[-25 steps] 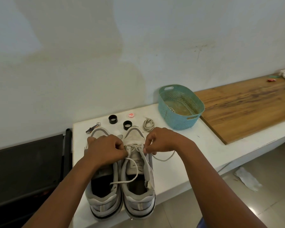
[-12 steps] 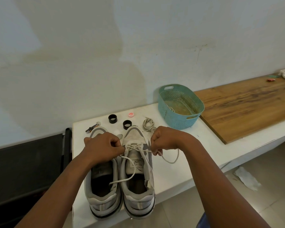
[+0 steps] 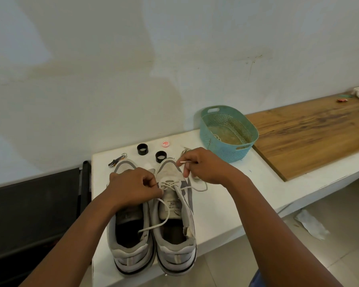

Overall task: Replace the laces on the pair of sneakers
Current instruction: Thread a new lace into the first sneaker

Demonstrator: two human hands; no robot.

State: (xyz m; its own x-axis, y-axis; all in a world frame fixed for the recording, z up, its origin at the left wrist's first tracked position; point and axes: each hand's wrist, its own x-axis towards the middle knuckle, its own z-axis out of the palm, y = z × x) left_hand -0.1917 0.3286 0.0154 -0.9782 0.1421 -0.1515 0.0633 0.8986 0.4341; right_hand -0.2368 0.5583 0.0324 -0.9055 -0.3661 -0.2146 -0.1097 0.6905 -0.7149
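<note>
Two grey-white sneakers stand side by side on the white counter, heels toward me. The right sneaker (image 3: pixel 175 222) has a white lace (image 3: pixel 164 219) threaded through its lowest eyelets near the toe. My left hand (image 3: pixel 133 186) rests over the left sneaker (image 3: pixel 131 243) and pinches the lace at the right sneaker's left eyelets; that lace end trails loosely over the shoe opening. My right hand (image 3: pixel 203 165) is raised beside the toe and pinches the other lace end by its tip, which points left.
A teal perforated basket (image 3: pixel 230 133) sits behind my right hand, with a wooden board (image 3: pixel 311 131) to its right. Two black rings (image 3: pixel 143 149), a red-white cap (image 3: pixel 165 143), a metal clip (image 3: pixel 117 159) and a coiled old lace (image 3: pixel 184 152) lie behind the shoes. The counter's front edge is near the heels.
My right hand has drawn its lace end out through the eyelet and lifted it up and away toward the toe. The left hand has stayed at the left eyelets.
</note>
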